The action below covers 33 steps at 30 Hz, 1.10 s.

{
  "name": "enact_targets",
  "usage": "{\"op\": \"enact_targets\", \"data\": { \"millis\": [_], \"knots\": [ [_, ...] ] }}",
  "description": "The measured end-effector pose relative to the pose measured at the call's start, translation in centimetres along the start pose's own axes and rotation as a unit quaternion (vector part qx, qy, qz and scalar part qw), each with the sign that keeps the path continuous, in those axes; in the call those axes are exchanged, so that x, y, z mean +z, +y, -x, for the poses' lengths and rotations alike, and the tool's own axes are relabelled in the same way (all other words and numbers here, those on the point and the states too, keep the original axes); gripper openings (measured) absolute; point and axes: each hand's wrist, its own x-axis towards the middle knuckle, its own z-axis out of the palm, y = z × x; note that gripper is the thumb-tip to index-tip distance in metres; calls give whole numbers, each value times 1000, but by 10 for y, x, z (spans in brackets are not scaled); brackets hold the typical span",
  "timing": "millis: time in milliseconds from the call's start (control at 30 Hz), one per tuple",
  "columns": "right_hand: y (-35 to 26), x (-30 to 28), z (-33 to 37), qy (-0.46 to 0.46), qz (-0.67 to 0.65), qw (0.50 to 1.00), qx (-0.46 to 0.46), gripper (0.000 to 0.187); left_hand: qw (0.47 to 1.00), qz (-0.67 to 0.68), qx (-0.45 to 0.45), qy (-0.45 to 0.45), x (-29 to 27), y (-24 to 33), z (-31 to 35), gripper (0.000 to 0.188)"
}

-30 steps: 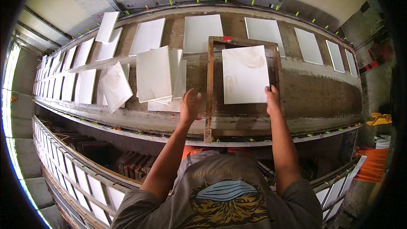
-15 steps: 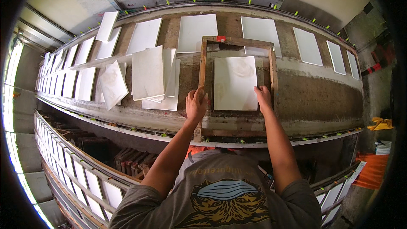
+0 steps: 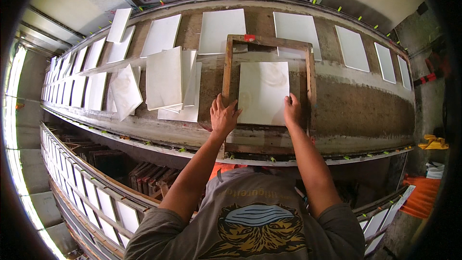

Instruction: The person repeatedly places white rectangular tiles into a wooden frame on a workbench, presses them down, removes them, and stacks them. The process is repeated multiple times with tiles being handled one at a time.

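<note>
A wooden frame [image 3: 311, 79] with red tape on its far bar lies on the long table in front of me. Inside its outline is a white panel [image 3: 263, 91] with faint brownish smudges. My left hand [image 3: 224, 117] rests over the frame's left bar, fingers spread and thumb pointing toward the panel's left edge. At the opposite edge, my right hand [image 3: 292, 110] has its fingers curled, with thumb and fingertips pinching the panel's side. Whether mesh spans the frame is hard to make out.
Loosely stacked white panels [image 3: 164, 79] lie left of the frame, beside a tilted smudged panel [image 3: 126, 91]. More white panels run in rows along the brown table [image 3: 356, 110]. Small yellow-green clips line its edges. Dark frames [image 3: 147, 177] stand below, near another panel-covered table [image 3: 103, 202].
My left hand's fingers have opened and spread from their closer grip at the frame's left bar. My right hand stays at the panel's right edge. The whole view has shifted slightly.
</note>
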Motion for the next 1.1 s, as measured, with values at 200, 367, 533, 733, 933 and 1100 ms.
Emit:
{"op": "enact_targets", "data": {
  "millis": [200,367,533,733,933,1100],
  "knots": [
    [-2,-10,6,-6,8,1000,-10,44,1000,-16,-10,-19,-1,3,-2,49],
    [-1,-7,9,6,12,1000,-11,44,1000,-13,-8,-25,0,2,-2,49],
    [-4,-5,11,-13,20,1000,-9,46,1000,-7,-9,-24,1,-1,-1,48],
    [-6,-3,19,27,32,999,-28,44,999,0,-7,-31,-1,1,-2,47],
    [-13,-8,24,31,117,990,-79,42,1000,-8,-14,-26,0,0,0,47],
    [1,-4,18,42,125,986,-98,41,999,1,-21,-32,-4,4,-2,47]
  ]
}}
